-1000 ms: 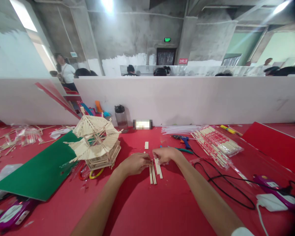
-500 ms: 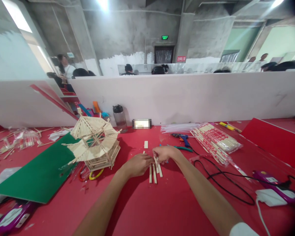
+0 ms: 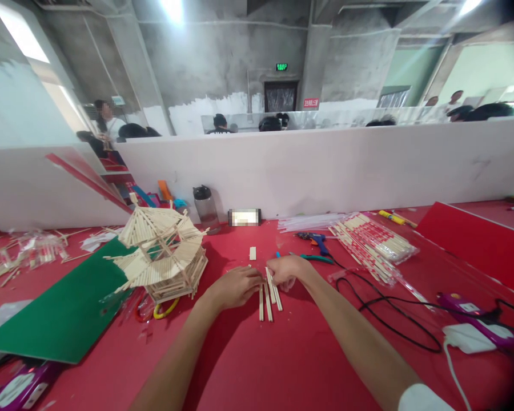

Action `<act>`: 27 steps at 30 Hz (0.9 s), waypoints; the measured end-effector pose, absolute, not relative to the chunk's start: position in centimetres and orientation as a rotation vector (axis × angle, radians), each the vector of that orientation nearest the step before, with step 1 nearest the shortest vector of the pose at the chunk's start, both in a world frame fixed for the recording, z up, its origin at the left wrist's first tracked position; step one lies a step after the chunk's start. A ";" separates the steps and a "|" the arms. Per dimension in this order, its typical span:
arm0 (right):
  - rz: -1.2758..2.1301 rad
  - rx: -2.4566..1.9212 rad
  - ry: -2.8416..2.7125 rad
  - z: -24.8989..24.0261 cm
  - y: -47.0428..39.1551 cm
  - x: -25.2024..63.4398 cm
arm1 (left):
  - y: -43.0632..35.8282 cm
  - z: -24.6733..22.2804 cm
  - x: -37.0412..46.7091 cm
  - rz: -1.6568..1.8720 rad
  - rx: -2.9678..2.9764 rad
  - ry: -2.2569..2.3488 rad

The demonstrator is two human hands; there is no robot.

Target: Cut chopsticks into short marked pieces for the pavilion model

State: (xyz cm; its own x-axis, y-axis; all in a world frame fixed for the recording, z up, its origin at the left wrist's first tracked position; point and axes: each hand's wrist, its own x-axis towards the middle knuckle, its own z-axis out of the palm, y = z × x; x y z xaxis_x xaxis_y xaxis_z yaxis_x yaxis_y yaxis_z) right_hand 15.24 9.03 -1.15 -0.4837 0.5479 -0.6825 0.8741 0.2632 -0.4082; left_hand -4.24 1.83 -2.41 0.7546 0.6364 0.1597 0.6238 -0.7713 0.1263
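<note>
Several thin wooden sticks [image 3: 269, 301] lie fanned on the red table, their upper ends between my hands. My left hand [image 3: 239, 285] rests at the left side of their tops, its fingers bent over them; what its fingertips grip is hidden. My right hand [image 3: 288, 270] is curled at the right of the stick tops, its fingertips turned down and partly hidden. A small block of short sticks [image 3: 252, 253] lies just beyond my hands. To the left stands a pavilion-like stick model [image 3: 165, 251] with a layered roof.
A green board [image 3: 64, 308] and a yellow ring [image 3: 166, 309] lie left. Behind stand a bottle [image 3: 205, 209] and a white partition [image 3: 304, 171]. Right are a glue gun [image 3: 319, 242], teal-handled pliers [image 3: 317, 258], bagged sticks [image 3: 381, 242], black cable [image 3: 394, 302] and a red board [image 3: 484, 242].
The view has shifted slightly. My right hand's fingers have drawn away from the stick tops a little, showing more of the sticks. My left hand has stayed nearly in place.
</note>
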 end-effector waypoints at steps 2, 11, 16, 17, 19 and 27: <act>-1.106 1.275 2.111 -1.5 9.3 15.2 | 1.7 -2.0 -4.5 0.252 2.869 1.056; -1.056 1.229 2.168 -2.2 9.7 14.9 | 0.6 -1.2 -4.3 0.065 2.811 1.077; -0.971 1.215 2.224 -2.0 9.6 14.8 | -0.3 -1.8 -2.8 -0.144 2.736 1.278; -0.955 1.213 2.232 -1.9 9.6 14.8 | -0.4 -2.0 -2.4 -0.178 2.726 1.309; -0.925 1.215 2.245 -1.6 9.4 14.8 | -0.6 -2.3 -1.6 -0.222 2.708 1.352; -0.791 1.323 2.341 -0.9 9.3 15.0 | -0.8 -2.7 -1.1 -0.198 2.674 1.388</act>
